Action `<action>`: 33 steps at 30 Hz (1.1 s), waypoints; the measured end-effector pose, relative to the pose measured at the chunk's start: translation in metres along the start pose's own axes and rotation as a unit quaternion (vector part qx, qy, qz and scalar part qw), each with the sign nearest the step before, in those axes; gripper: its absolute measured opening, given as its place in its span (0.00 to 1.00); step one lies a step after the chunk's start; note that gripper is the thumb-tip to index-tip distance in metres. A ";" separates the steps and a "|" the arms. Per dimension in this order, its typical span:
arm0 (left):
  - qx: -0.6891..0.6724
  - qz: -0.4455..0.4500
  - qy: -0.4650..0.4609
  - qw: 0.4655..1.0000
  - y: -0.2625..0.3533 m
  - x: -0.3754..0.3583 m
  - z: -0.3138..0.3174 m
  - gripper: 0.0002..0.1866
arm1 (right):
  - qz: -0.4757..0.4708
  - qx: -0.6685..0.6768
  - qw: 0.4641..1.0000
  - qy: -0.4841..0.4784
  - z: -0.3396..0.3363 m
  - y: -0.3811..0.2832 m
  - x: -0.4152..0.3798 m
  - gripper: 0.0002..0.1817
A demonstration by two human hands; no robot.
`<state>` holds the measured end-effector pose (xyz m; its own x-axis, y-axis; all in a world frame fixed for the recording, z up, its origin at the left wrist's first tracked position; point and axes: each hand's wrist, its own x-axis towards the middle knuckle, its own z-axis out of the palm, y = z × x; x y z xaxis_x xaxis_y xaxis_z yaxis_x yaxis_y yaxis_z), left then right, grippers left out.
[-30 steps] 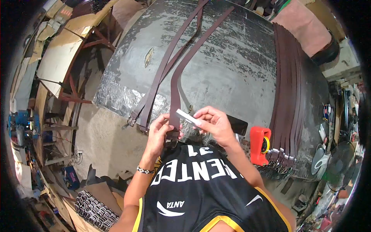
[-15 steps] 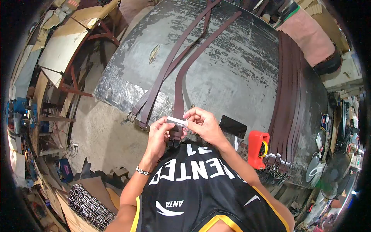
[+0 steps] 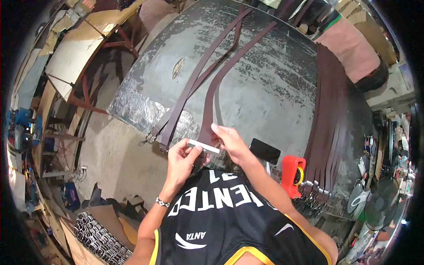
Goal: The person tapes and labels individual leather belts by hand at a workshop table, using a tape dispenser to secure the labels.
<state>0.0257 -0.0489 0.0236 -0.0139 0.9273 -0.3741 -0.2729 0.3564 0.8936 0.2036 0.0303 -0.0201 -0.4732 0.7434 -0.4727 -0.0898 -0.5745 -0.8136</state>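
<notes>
A dark brown belt runs from my hands up across the table. My left hand is closed on its near end, the thumb pressing a white paper strip that lies across the belt. My right hand is at the belt's right edge, one fingertip raised and apart from the strip. Its other fingers are partly hidden behind the belt. The belt's buckle end, close to my shirt, is mostly hidden by the strip and my left hand.
More brown belts lie to the left, and a thick row of belts lines the table's right side. A black tablet-like slab and a red tape dispenser are right of my hands. Many buckles fill a box at lower left.
My right thumb and fingers have come off the white strip, and one fingertip now points up. The strip's right end is uncovered and tilts down. My left hand still grips the belt.
</notes>
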 end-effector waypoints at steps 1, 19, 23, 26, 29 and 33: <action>-0.001 0.007 -0.012 1.000 0.001 -0.001 0.001 0.04 | 0.007 0.088 0.996 -0.022 0.003 -0.011 0.007 0.18; -0.018 0.176 -0.119 0.977 0.041 -0.001 -0.020 0.04 | -0.480 -0.081 0.873 0.036 -0.031 -0.415 -0.061 0.17; -0.037 0.180 -0.156 0.970 0.046 0.015 -0.016 0.04 | -0.493 -0.100 0.863 0.044 -0.040 -0.444 -0.059 0.14; -0.039 0.170 -0.165 0.971 0.049 0.029 -0.004 0.04 | -0.425 -0.080 0.898 0.086 -0.064 -0.457 -0.029 0.11; -0.039 0.162 -0.186 0.968 0.055 0.046 0.017 0.05 | -0.367 -0.051 0.927 0.060 -0.127 -0.484 0.010 0.10; -0.018 0.170 -0.201 0.965 0.062 0.070 0.042 0.06 | -0.424 -0.120 0.897 0.027 -0.141 -0.513 -0.013 0.10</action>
<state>0.0486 0.0427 0.0635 0.2640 0.9618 0.0719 -0.3523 0.0267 0.9355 0.3793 0.3636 0.3559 -0.2796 0.8979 0.3399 -0.2037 0.2905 -0.9349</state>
